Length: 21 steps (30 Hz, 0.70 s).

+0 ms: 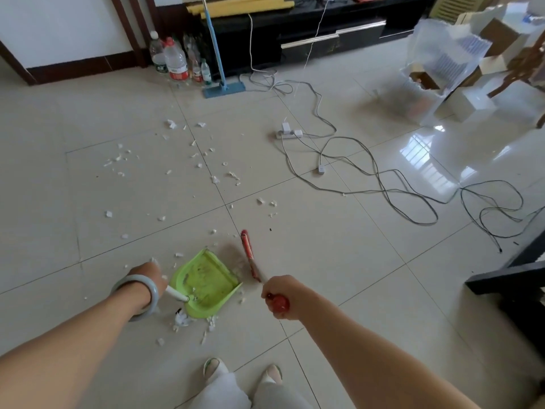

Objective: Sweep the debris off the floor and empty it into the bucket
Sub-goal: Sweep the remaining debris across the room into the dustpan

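Observation:
A green dustpan (pixel 203 283) lies on the tiled floor just in front of me, its open mouth turned to the right. My left hand (pixel 149 277) grips its white handle (pixel 176 293). My right hand (pixel 280 295) grips the red handle of a broom, whose red head (pixel 249 255) sits by the right edge of the pan. White debris scraps (pixel 203 160) lie scattered over the tiles ahead and to the left. A small pile of scraps (pixel 182 320) lies behind the pan. No bucket is in view.
A power strip (pixel 290 132) and long loose cables (pixel 383 184) cross the floor ahead right. A blue mop (pixel 222 87) and several water bottles (pixel 177 62) stand by the black TV cabinet (pixel 324 31). Boxes and plastic wrap (pixel 442 72) are far right; dark furniture (pixel 516 278) is near right.

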Each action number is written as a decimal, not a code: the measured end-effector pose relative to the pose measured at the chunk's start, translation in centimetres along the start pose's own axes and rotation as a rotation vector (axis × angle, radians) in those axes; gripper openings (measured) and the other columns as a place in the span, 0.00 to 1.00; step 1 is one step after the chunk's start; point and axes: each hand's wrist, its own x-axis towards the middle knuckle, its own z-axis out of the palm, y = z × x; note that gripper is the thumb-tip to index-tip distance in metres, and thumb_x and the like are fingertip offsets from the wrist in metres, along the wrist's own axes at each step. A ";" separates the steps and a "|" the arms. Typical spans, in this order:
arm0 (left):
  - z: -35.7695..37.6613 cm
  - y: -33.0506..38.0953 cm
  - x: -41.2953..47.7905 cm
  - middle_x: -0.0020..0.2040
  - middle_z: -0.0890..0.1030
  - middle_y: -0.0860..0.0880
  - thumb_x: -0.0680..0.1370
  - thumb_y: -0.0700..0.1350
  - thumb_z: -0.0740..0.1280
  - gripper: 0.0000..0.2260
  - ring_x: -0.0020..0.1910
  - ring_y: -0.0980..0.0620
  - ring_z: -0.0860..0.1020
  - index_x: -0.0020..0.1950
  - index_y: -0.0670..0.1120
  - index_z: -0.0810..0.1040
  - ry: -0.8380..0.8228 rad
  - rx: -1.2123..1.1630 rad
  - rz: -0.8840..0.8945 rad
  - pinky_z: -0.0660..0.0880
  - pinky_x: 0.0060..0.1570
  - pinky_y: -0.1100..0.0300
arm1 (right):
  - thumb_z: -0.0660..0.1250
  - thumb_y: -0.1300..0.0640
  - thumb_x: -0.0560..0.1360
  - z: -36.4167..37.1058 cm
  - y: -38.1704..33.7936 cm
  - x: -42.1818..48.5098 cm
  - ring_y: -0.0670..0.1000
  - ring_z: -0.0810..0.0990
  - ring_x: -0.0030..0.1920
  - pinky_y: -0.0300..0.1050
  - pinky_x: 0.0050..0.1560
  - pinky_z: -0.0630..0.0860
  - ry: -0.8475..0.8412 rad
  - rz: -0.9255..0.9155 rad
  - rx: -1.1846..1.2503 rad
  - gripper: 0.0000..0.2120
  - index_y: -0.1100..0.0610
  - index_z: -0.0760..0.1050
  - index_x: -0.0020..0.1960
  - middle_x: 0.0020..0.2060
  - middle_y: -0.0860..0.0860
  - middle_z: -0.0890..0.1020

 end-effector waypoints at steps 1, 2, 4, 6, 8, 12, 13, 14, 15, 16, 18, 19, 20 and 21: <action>-0.3 0.0 0.4 0.55 0.82 0.41 0.77 0.45 0.61 0.14 0.54 0.44 0.81 0.57 0.39 0.79 0.001 -0.001 0.005 0.75 0.48 0.60 | 0.63 0.68 0.67 -0.3 -0.6 -0.1 0.50 0.71 0.26 0.35 0.23 0.67 0.009 0.000 0.012 0.07 0.60 0.70 0.44 0.35 0.57 0.72; -0.6 0.2 0.7 0.55 0.82 0.42 0.77 0.45 0.61 0.13 0.54 0.45 0.81 0.56 0.40 0.79 0.002 0.000 0.009 0.75 0.48 0.60 | 0.63 0.69 0.68 -0.7 -1.3 -0.1 0.50 0.72 0.24 0.35 0.22 0.67 0.022 -0.005 0.028 0.08 0.60 0.70 0.46 0.34 0.57 0.72; -1.2 0.9 1.4 0.55 0.82 0.43 0.77 0.47 0.62 0.13 0.54 0.45 0.81 0.55 0.41 0.80 0.000 0.006 0.026 0.74 0.46 0.61 | 0.62 0.69 0.70 -2.0 -2.7 0.2 0.48 0.72 0.21 0.34 0.22 0.67 0.049 -0.027 0.069 0.10 0.61 0.69 0.50 0.33 0.56 0.72; -1.5 2.0 2.1 0.55 0.82 0.43 0.77 0.49 0.63 0.14 0.53 0.45 0.81 0.55 0.41 0.80 -0.019 0.004 0.036 0.73 0.45 0.61 | 0.61 0.70 0.70 -4.1 -4.0 0.8 0.49 0.73 0.25 0.34 0.22 0.68 0.096 -0.047 0.101 0.15 0.60 0.69 0.56 0.36 0.57 0.72; -1.8 3.5 2.6 0.54 0.82 0.42 0.78 0.48 0.61 0.13 0.52 0.45 0.81 0.54 0.41 0.80 -0.027 0.002 0.027 0.72 0.43 0.61 | 0.61 0.70 0.70 -6.7 -5.4 1.8 0.49 0.73 0.26 0.34 0.22 0.68 0.157 -0.056 0.114 0.19 0.59 0.68 0.60 0.37 0.57 0.72; -2.4 7.5 4.5 0.51 0.82 0.43 0.78 0.45 0.60 0.12 0.47 0.46 0.80 0.53 0.41 0.81 -0.012 0.014 0.019 0.70 0.39 0.62 | 0.59 0.71 0.72 -13.9 -9.6 3.9 0.46 0.70 0.16 0.32 0.19 0.66 0.239 -0.050 0.138 0.15 0.60 0.67 0.57 0.33 0.55 0.71; -2.4 8.6 4.9 0.51 0.83 0.42 0.78 0.45 0.61 0.12 0.46 0.46 0.80 0.52 0.41 0.81 -0.008 0.013 0.013 0.69 0.38 0.62 | 0.58 0.71 0.72 -16.1 -10.8 4.5 0.46 0.70 0.16 0.32 0.19 0.65 0.254 -0.043 0.132 0.15 0.59 0.67 0.56 0.32 0.55 0.71; -2.6 10.0 5.4 0.50 0.83 0.42 0.78 0.45 0.61 0.12 0.45 0.46 0.80 0.52 0.41 0.81 -0.006 0.020 0.010 0.69 0.37 0.62 | 0.58 0.71 0.72 -18.3 -12.0 5.3 0.46 0.70 0.15 0.32 0.19 0.65 0.268 -0.034 0.127 0.15 0.59 0.66 0.56 0.31 0.54 0.71; -2.7 11.2 5.7 0.51 0.83 0.42 0.78 0.45 0.61 0.12 0.45 0.46 0.79 0.53 0.41 0.81 -0.003 0.029 0.009 0.69 0.37 0.62 | 0.58 0.71 0.72 -20.5 -13.0 5.9 0.46 0.70 0.15 0.33 0.19 0.65 0.294 -0.020 0.123 0.15 0.58 0.66 0.56 0.29 0.54 0.71; -2.7 12.6 6.0 0.51 0.82 0.43 0.78 0.45 0.60 0.12 0.44 0.46 0.79 0.54 0.41 0.81 -0.003 0.048 0.010 0.70 0.38 0.61 | 0.57 0.70 0.71 -22.6 -14.1 6.5 0.47 0.70 0.15 0.33 0.19 0.65 0.334 -0.009 0.112 0.18 0.56 0.65 0.58 0.28 0.54 0.72; -2.6 14.9 6.1 0.54 0.82 0.42 0.79 0.45 0.60 0.12 0.47 0.45 0.80 0.56 0.42 0.80 -0.013 0.062 0.013 0.73 0.43 0.59 | 0.57 0.70 0.71 -26.5 -16.1 7.3 0.46 0.70 0.15 0.33 0.19 0.65 0.375 -0.010 0.093 0.23 0.50 0.62 0.59 0.22 0.53 0.72; -2.5 16.0 6.2 0.55 0.82 0.42 0.79 0.45 0.60 0.13 0.50 0.45 0.81 0.57 0.42 0.80 -0.017 0.057 0.017 0.74 0.45 0.59 | 0.57 0.70 0.70 -28.2 -17.1 7.7 0.46 0.70 0.15 0.33 0.19 0.65 0.398 -0.008 0.066 0.24 0.49 0.62 0.60 0.20 0.53 0.72; -2.4 17.0 6.4 0.56 0.82 0.42 0.79 0.45 0.61 0.14 0.52 0.44 0.81 0.59 0.42 0.79 -0.018 0.057 0.022 0.75 0.47 0.60 | 0.57 0.70 0.71 -30.0 -18.1 8.1 0.46 0.70 0.15 0.33 0.19 0.65 0.425 -0.008 0.033 0.23 0.50 0.62 0.60 0.21 0.54 0.73; -2.5 17.7 6.5 0.57 0.81 0.42 0.79 0.45 0.61 0.15 0.54 0.45 0.80 0.62 0.44 0.78 -0.017 0.055 0.024 0.75 0.48 0.60 | 0.57 0.70 0.71 -31.4 -18.8 8.5 0.47 0.70 0.14 0.33 0.18 0.65 0.430 -0.005 -0.007 0.21 0.53 0.64 0.60 0.24 0.55 0.73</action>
